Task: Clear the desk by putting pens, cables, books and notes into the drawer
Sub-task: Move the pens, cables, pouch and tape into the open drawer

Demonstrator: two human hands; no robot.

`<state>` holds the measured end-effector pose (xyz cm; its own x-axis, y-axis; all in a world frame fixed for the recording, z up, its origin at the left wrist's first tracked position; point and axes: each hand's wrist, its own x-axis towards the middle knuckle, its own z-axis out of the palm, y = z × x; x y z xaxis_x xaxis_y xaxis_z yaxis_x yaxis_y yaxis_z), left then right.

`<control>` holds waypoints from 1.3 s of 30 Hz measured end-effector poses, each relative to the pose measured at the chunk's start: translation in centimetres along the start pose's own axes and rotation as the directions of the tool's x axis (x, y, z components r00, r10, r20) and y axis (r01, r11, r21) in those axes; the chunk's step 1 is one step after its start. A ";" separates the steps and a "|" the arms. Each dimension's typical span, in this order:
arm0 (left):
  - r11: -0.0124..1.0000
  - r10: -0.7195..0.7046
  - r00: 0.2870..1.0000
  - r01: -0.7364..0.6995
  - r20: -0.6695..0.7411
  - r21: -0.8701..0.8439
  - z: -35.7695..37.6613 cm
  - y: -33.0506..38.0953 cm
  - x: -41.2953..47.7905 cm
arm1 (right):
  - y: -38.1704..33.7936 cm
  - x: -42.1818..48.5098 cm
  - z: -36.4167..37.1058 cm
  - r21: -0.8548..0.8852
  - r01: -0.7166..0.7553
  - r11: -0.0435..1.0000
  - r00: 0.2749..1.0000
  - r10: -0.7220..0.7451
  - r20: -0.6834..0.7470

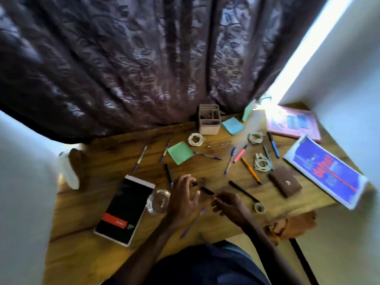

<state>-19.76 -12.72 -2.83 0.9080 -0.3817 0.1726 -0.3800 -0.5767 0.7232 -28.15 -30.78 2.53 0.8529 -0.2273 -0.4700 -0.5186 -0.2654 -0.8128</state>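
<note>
Black pen [207, 190] slants from far-left to near-right.

A square green note pad [180, 152] is laid flat on the table [86, 212], with blue pens [207, 155] scattered to either side of it. A pink pen [240, 153] and an orange pen [250, 170] are found farther right, and a black pen [206, 190] in front of it is held at the fingertips of the right hand [228, 204]. White cable coils [195, 139] and a blue note pad [233, 125] are seen behind and right of the pad, a black notebook [123, 210] with a red band front-left of it, and a blue book [327, 171] and a pink book [294, 124] far right.
</note>
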 end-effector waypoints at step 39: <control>-0.460 -0.857 0.080 0.326 0.509 -0.826 45.8 20.1 -5.7 | 38.2 7.1 -31.6 0.973 -0.208 -0.101 0.876 0.424 0.231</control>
<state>-40.63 -55.21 -19.94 0.3080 0.0962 -0.9465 0.6164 0.7376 0.2756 -43.76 -72.17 -20.94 0.5408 -0.0950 -0.8358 -0.0668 0.9856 -0.1552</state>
